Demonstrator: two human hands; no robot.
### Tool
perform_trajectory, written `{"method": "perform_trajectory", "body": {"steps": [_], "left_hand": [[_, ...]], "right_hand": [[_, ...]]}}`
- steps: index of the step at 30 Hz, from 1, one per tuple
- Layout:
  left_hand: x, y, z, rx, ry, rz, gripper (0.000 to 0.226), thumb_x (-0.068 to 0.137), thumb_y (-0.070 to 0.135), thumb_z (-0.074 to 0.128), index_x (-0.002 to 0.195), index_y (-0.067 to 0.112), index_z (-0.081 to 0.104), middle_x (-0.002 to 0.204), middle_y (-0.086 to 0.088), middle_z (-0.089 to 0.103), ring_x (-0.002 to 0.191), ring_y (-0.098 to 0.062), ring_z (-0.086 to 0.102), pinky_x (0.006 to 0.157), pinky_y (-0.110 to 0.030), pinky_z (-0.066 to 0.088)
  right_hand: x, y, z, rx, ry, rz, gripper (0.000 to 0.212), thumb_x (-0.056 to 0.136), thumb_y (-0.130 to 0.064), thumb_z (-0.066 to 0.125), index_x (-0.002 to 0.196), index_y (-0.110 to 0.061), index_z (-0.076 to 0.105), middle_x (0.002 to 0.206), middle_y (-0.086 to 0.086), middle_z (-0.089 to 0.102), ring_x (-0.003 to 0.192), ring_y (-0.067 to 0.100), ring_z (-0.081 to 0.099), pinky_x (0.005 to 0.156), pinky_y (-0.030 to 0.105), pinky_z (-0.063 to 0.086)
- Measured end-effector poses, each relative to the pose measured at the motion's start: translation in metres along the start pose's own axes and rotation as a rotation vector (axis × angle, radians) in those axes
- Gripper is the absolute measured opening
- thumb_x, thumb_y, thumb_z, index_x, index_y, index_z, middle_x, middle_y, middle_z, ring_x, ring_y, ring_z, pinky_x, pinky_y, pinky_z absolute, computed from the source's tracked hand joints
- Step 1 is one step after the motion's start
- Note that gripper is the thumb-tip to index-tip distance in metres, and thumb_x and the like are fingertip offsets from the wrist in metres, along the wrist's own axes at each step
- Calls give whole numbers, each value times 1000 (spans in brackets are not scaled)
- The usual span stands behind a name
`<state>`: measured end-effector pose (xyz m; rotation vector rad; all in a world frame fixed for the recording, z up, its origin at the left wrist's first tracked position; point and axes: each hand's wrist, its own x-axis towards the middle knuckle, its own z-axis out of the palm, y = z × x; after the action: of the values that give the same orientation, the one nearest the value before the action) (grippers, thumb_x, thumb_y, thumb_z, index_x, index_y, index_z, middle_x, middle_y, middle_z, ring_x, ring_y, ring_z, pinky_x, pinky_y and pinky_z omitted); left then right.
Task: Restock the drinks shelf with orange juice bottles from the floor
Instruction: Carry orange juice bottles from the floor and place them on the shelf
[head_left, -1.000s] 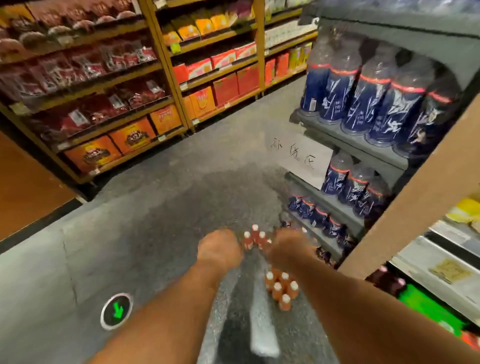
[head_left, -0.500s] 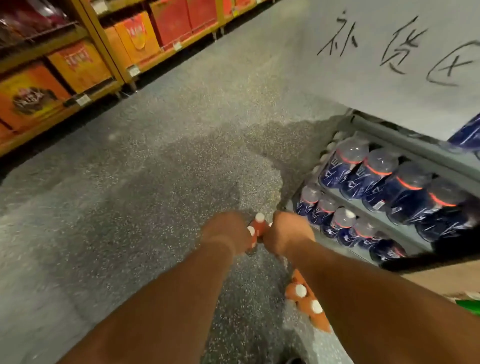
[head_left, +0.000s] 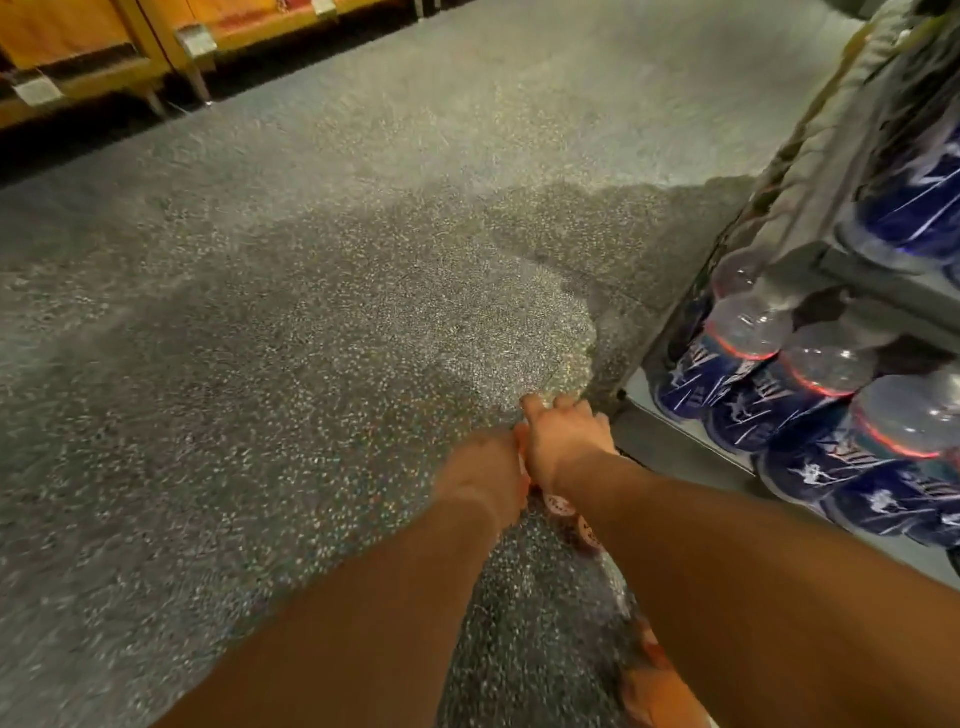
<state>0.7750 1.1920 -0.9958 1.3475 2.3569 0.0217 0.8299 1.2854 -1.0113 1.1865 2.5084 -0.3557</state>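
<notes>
Small orange juice bottles (head_left: 560, 505) with white caps stand on the speckled floor, mostly hidden under my right forearm. My left hand (head_left: 485, 470) and my right hand (head_left: 566, 441) meet low over this cluster and grip it from either side. A strip of orange shows between them. My fingers are largely hidden and blurred. More orange bottles (head_left: 655, 688) lie closer to me, at the bottom edge. The drinks shelf (head_left: 675, 441) stands just to the right of my hands.
Large blue-labelled bottles (head_left: 748, 395) fill the bottom tier of the shelf, with more on the tier above. Across the aisle, at the top left, are yellow shelf units (head_left: 171, 47) on legs. Grey speckled floor (head_left: 260, 338) lies between.
My view has dropped lower and closer to the floor. The paper sign has left the view. Both hands stay together on the bottle cluster, and my right hand now reaches slightly further forward.
</notes>
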Motion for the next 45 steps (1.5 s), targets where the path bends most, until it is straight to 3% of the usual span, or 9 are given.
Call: {"method": "perform_trajectory", "body": {"steps": [3,10,16,21,27,31,34,39,45], "left_hand": [[13,-2,6,-16,24,1,22,90,14,61,112,20,60,101,-2,67,92,-20,66,80,-35,56],[-14,-7,-62,16,67,-23,11,93,22,57,103,17,59,97,-3,67,88,-21,66,76,-33,55],[-81,25,-227,-3,142,-49,22,88,25,65,109,22,57,97,1,67,89,-19,65,78,-31,55],[-172,78,-407,2,189,7,23,86,34,66,103,22,55,94,2,64,82,-17,59,71,-31,50],[-287,143,-585,-24,270,129,35,78,41,70,103,24,52,94,2,64,83,-18,60,73,-31,53],[-359,192,-679,-55,311,221,41,70,34,75,102,24,52,91,3,64,83,-20,64,71,-30,55],[-405,228,-732,-138,344,297,42,63,35,77,96,25,54,93,2,65,81,-20,62,68,-27,52],[-471,298,-795,-185,433,473,31,63,36,73,87,24,56,89,2,66,80,-24,61,62,-26,43],[-543,411,-806,-295,478,724,42,76,41,73,106,22,50,103,-8,67,97,-33,62,70,-32,44]], "right_hand": [[10,0,6,-30,61,-39,41,85,-15,55,125,-21,45,124,16,56,124,38,45,109,50,29],[-39,-10,-54,74,152,-152,30,78,-23,61,107,-23,54,96,4,62,101,28,57,105,44,33],[-138,-24,-216,214,228,-95,33,82,-10,52,114,-21,55,100,8,61,99,31,59,79,34,40],[-247,-25,-391,318,270,-8,47,82,-1,45,123,-23,51,111,8,59,99,33,62,79,38,50],[-388,-22,-573,377,405,71,45,82,-5,50,124,-22,51,109,8,62,99,30,63,73,33,47],[-484,-18,-662,425,525,172,44,85,-15,52,128,-17,45,106,9,62,98,31,61,76,34,48],[-552,-6,-719,505,637,263,39,85,-16,55,120,-10,40,103,10,63,99,32,62,69,31,39],[-661,27,-777,466,855,376,28,84,-17,53,110,-9,45,105,13,61,100,34,61,70,33,38],[-780,89,-793,527,1056,492,28,87,-26,54,111,-11,48,109,17,58,102,38,58,80,37,46]]}}
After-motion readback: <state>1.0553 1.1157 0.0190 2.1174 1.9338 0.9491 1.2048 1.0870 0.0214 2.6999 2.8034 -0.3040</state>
